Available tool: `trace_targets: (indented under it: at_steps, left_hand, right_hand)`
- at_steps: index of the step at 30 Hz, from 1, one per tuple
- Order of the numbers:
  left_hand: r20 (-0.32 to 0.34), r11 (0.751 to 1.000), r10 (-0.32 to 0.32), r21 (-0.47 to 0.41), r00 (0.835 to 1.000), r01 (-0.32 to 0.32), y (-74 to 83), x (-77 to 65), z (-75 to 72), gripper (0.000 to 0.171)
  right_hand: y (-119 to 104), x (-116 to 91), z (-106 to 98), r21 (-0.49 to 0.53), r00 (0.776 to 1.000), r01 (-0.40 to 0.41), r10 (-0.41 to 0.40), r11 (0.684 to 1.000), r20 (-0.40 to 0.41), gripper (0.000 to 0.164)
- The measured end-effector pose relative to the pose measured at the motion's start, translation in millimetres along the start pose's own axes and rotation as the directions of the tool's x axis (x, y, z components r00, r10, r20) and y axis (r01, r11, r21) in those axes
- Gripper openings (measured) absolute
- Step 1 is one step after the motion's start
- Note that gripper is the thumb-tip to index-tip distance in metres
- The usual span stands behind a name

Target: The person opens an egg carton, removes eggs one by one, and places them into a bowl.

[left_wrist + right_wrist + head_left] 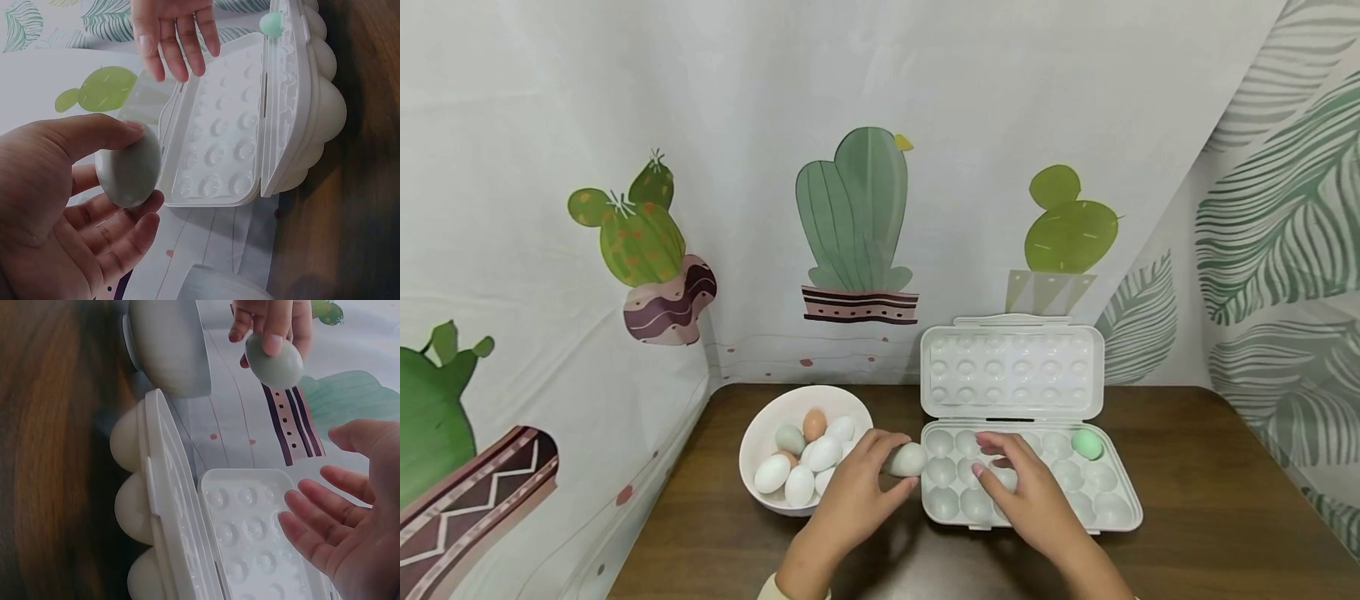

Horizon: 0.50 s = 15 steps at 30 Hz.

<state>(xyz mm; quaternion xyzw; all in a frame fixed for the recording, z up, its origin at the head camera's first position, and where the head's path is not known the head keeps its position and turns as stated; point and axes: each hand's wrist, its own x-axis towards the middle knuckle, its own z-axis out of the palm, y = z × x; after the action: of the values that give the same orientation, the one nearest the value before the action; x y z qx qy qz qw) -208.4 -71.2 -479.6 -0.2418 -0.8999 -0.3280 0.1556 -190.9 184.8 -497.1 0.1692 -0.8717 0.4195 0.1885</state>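
My left hand [861,487] pinches a pale grey-green egg [908,460] between thumb and fingers, just left of the egg carton [1122,518]. The left wrist view shows the same egg [129,165] lifted clear of the carton. Over the middle of the carton hovers my right hand [1026,492], its fingers loosely spread; in the right wrist view nothing is in this hand [337,519]. The white plastic carton lies open, its dimpled lid [1013,371] raised at the back. A bright green egg [1087,444] sits in the back right well. My right hand hides some middle wells.
To the left stands a white bowl [751,475] holding several white, brown and grey-green eggs, partly behind my left hand. Everything rests on a dark wooden table [1210,500]. A cloth printed with cacti [865,217] hangs behind, close to the raised lid.
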Motion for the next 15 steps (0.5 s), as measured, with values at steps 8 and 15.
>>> trace_targets:
  at_steps: [8, 15]
  left_hand:
    - [-0.023, 0.999, -0.034, -0.005, 0.999, 0.034, -4.9, 0.5, -6.0, 0.049]
    - [-0.035, 0.996, -0.085, -0.026, 0.996, 0.085, -8.5, 2.5, -11.0, 0.048]
  right_hand:
    - [6.2, 1.1, -6.3, -0.039, 0.999, -0.041, 0.04, 0.998, -0.028, 0.034]
    - [13.0, 3.2, -11.2, -0.068, 0.998, -0.047, 0.043, 0.997, -0.054, 0.034]
